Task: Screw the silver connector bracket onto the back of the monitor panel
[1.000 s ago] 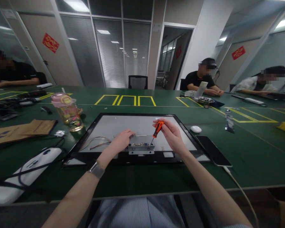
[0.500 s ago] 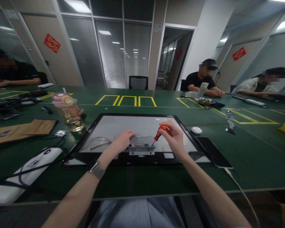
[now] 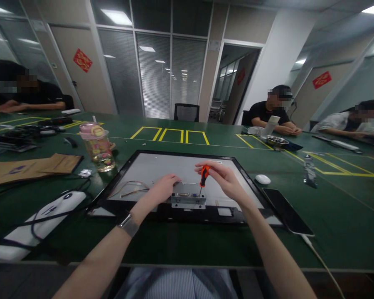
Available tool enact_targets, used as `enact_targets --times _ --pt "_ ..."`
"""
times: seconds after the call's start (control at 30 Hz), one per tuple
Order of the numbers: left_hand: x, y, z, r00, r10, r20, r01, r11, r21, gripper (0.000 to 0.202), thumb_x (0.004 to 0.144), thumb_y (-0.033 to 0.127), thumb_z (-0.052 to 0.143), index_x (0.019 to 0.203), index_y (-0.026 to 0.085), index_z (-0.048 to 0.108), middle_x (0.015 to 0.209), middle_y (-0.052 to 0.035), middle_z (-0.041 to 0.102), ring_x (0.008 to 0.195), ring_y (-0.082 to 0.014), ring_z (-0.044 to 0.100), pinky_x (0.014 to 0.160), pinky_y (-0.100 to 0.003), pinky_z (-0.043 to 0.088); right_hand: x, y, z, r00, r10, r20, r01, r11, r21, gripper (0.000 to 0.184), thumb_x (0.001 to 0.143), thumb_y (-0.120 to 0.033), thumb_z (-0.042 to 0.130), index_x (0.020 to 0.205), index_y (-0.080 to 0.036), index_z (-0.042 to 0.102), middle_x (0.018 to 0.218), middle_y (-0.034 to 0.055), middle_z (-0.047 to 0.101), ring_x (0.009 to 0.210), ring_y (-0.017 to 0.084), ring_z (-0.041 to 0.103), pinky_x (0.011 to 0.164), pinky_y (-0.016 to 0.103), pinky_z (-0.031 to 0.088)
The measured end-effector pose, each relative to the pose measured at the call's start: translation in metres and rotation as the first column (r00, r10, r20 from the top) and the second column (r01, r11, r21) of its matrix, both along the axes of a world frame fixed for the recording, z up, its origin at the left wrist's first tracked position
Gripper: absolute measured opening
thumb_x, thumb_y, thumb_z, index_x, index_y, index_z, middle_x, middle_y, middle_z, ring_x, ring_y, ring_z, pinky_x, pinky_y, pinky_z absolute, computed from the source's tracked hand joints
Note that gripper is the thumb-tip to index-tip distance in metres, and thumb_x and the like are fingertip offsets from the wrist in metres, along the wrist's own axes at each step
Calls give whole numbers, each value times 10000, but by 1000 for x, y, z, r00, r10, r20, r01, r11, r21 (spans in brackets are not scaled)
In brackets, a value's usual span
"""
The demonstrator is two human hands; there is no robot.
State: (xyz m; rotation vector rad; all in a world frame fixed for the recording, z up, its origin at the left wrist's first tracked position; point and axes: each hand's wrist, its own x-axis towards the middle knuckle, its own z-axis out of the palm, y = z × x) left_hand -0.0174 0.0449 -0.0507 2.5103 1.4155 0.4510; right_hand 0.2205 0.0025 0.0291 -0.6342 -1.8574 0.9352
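Note:
An orange-and-black screwdriver [image 3: 204,176] is pinched by the fingertips of my right hand [image 3: 225,178]. Its shaft points down at the right end of a metal bracket [image 3: 188,202] with connector ports. My left hand [image 3: 162,189] grips the bracket's left side; some of its fingertips are hidden behind the metal. Under both hands lies a flat display panel [image 3: 134,169] with a pale grey back and a black frame. Thin loose wires [image 3: 134,192] run across the panel left of my left hand. Whether the screwdriver tip sits in a screw is too small to tell.
Left of the panel stand a pink-lidded bottle [image 3: 99,147], a brown paper envelope [image 3: 34,168] and a white power strip [image 3: 39,224] with black cables. A phone [image 3: 288,211] on a cable and a white earbud case [image 3: 262,179] lie right. Several people sit across the green table.
The screwdriver has swung from a slant to nearly upright, and my right hand's fingers have shifted around its handle. My left hand stays at the bracket. The camera view has shifted slightly.

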Motion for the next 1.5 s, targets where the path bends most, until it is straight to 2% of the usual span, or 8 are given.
enact_targets --times 0.1,0.27,0.53,0.67,0.8,1.1,1.37,1.5 --pt "0 0 1 1000 -6 7 6 1000 5 465 805 -1 332 1155 151 598 1174 -85 592 1128 -168 532 1031 -264 372 2 8 -18 985 -91 -143 91 996 -11 239 867 -297 598 1098 -282 657 961 42 672 877 190 646 839 399 520" --pt "-2 -1 2 999 -5 33 5 1000 3 441 825 28 328 1147 160 599 1180 -72 590 1108 -162 543 1013 -258 383 3 14 -29 899 -388 -202 418 898 138 132 791 -278 688 920 -274 717 863 26 572 824 171 562 744 326 502" --pt "-3 2 -1 1000 -11 16 11 1000 11 432 827 30 332 1139 153 604 1162 -76 592 1094 -168 546 996 -261 393 0 8 -24 952 -123 -280 112 992 -57 215 893 -318 557 1066 -291 682 919 36 671 901 186 631 873 394 490" --pt "-2 2 0 1000 -24 18 24 1000 16 435 819 22 330 1130 143 609 1146 -83 596 1080 -170 550 986 -265 403 -3 6 -23 926 -68 -370 24 992 -122 154 852 -365 610 932 -281 711 954 34 683 911 197 641 890 409 492" --pt "-2 1 0 1000 -17 16 17 1000 16 444 810 7 331 1127 142 610 1133 -83 600 1079 -170 551 988 -266 403 -4 6 -25 911 -115 -396 75 990 -116 91 783 -349 697 851 -292 719 900 3 673 859 173 646 849 360 509" --pt "-2 1 1 1000 -17 8 17 1000 21 447 819 10 328 1144 148 602 1163 -83 593 1089 -171 552 999 -274 398 -2 4 -22 967 -129 -221 137 990 23 223 931 -314 490 1071 -273 658 1039 42 701 985 198 652 931 409 487" --pt "-2 0 4 1000 -2 9 3 1000 -20 429 839 38 334 1146 168 604 1181 -77 592 1092 -171 553 996 -274 399 -3 5 -27 926 -328 -188 356 924 141 165 823 -277 652 983 -282 694 930 29 646 900 191 609 828 371 504" --pt "-2 -1 5 1000 7 0 -7 1000 -19 425 843 37 336 1145 175 601 1184 -71 594 1105 -171 550 1001 -277 396 -4 0 -22 913 -375 -159 400 898 183 205 913 -282 508 993 -274 697 973 50 617 944 199 590 863 392 469"
